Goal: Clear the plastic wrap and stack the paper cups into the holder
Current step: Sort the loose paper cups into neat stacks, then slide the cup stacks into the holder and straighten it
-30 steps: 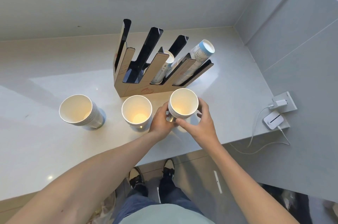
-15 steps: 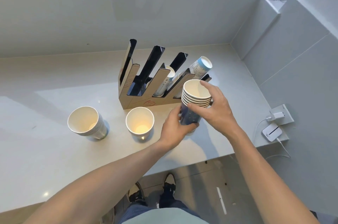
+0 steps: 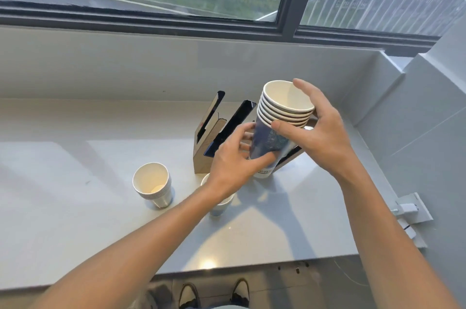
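Lifted higher off the grey counter [image 3: 75,233] than before, the nested stack of white-rimmed, blue-printed paper cups [image 3: 280,122] tilts above the slotted cardboard cup holder [image 3: 205,155], left hand [image 3: 234,165] gripping its base, right hand [image 3: 317,132] clasping its rims.

Both hands hold a stack of paper cups [image 3: 282,117] above the table [image 3: 75,208]: left hand [image 3: 234,165] low, right hand [image 3: 320,132] near the rims. The holder [image 3: 209,142] stands behind them.
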